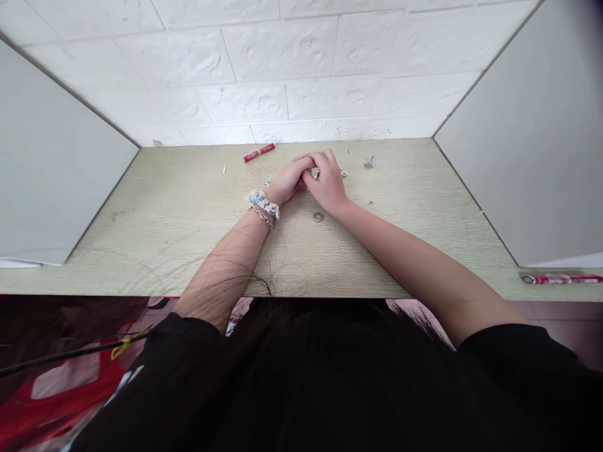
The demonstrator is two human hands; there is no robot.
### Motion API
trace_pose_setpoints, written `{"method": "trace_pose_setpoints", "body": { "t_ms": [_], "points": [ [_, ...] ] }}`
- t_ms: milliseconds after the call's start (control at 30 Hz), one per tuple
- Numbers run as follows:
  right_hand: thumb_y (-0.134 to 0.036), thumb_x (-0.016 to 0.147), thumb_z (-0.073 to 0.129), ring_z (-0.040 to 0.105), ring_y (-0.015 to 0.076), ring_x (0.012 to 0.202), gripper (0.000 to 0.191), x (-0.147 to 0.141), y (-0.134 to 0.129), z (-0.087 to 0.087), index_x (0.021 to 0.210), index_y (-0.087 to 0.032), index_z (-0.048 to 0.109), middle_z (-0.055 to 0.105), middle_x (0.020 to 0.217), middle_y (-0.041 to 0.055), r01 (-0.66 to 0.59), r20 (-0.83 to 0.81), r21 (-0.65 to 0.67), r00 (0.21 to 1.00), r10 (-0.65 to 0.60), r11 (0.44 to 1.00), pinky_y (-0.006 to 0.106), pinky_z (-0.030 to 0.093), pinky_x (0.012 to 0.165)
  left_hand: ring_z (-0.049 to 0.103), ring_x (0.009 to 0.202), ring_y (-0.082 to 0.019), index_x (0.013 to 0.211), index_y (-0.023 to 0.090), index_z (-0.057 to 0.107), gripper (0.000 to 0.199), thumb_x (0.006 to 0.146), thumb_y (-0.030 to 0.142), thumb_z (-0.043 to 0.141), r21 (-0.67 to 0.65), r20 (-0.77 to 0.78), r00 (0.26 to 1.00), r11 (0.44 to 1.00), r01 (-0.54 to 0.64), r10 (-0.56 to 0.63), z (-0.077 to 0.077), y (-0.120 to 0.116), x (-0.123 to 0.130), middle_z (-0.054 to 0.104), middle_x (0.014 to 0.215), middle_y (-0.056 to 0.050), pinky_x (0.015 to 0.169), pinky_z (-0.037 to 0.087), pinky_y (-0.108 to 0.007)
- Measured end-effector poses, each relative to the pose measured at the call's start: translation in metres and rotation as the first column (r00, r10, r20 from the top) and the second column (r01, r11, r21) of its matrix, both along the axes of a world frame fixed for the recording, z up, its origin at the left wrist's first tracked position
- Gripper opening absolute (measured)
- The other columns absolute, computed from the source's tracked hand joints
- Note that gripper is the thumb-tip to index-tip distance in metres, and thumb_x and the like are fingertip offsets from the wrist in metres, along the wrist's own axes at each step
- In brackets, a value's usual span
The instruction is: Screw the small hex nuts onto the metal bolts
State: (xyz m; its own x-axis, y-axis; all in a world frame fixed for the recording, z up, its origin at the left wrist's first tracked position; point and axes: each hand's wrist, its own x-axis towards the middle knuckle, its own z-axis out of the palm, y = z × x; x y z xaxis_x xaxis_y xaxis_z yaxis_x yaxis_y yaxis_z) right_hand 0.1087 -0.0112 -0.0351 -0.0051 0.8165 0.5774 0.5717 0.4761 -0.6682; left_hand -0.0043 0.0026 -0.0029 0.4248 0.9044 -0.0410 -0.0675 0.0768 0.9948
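Observation:
My left hand (288,182) and my right hand (328,182) are pressed together above the desk, fingers bent and overlapping. A small shiny metal piece (316,174) shows in the gap between them; its kind is hidden by the fingers. A flat round washer (318,217) lies on the desk just below my hands. Right of my right hand lies a small metal nut (343,173), with another bit partly covered beside it. Close to my left wrist rests another small shiny metal piece (267,184). Farther right, a bolt with a wide washer (370,161) stands on the desk.
The light wooden desk (211,232) meets a white brick-patterned wall (311,100). Grey panels stand at the left (56,157) and right (522,144). A red tube (259,153) lies near the wall, and another red tube (565,279) at the right front edge.

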Motion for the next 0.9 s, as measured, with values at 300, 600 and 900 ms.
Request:
{"method": "trace_pose_setpoints", "body": {
  "t_ms": [300, 600, 900],
  "points": [
    [-0.016, 0.079, 0.053, 0.062, 0.0224, 0.096, 0.021, 0.0026, 0.0004, 0.0010, 0.095, -0.022, 0.066, 0.070, 0.099, 0.0049, -0.017, -0.038, -0.004, 0.999, 0.017, 1.000, 0.040, 0.053, 0.093, 0.037, 0.052, -0.007, 0.073, 0.018, 0.049, 0.020, 0.091, 0.010, 0.043, 0.012, 0.009, 0.998, 0.998, 0.069, -0.070, -0.0011, 0.0014, -0.0012, 0.041, 0.062, 0.002, 0.047, 0.034, -0.022],
    [-0.014, 0.078, 0.051, 0.064, 0.0216, 0.098, 0.023, -0.0002, -0.0027, 0.0044, 0.094, -0.021, 0.065, 0.073, 0.104, 0.0049, -0.057, -0.059, -0.030, 0.997, 0.055, 0.998, 0.040, 0.053, 0.094, 0.037, 0.054, -0.008, 0.070, 0.017, 0.048, 0.022, 0.091, 0.010, 0.047, -0.035, -0.017, 0.999, 0.999, 0.030, -0.030, 0.0020, 0.0005, -0.0016, 0.044, 0.065, -0.001, 0.050, 0.036, -0.024],
    [-0.022, 0.087, 0.049, 0.063, 0.0189, 0.082, 0.018, 0.0012, -0.0020, -0.0020, 0.103, -0.023, 0.057, 0.069, 0.089, 0.0015, -0.052, -0.102, -0.110, 0.994, 0.041, 0.993, 0.038, 0.055, 0.084, 0.038, 0.051, -0.007, 0.067, 0.016, 0.049, 0.024, 0.090, 0.010, 0.044, -0.021, -0.056, 0.998, 0.999, -0.035, 0.034, 0.0048, -0.0030, 0.0060, 0.044, 0.065, -0.001, 0.049, 0.028, -0.024]
  ]
}}
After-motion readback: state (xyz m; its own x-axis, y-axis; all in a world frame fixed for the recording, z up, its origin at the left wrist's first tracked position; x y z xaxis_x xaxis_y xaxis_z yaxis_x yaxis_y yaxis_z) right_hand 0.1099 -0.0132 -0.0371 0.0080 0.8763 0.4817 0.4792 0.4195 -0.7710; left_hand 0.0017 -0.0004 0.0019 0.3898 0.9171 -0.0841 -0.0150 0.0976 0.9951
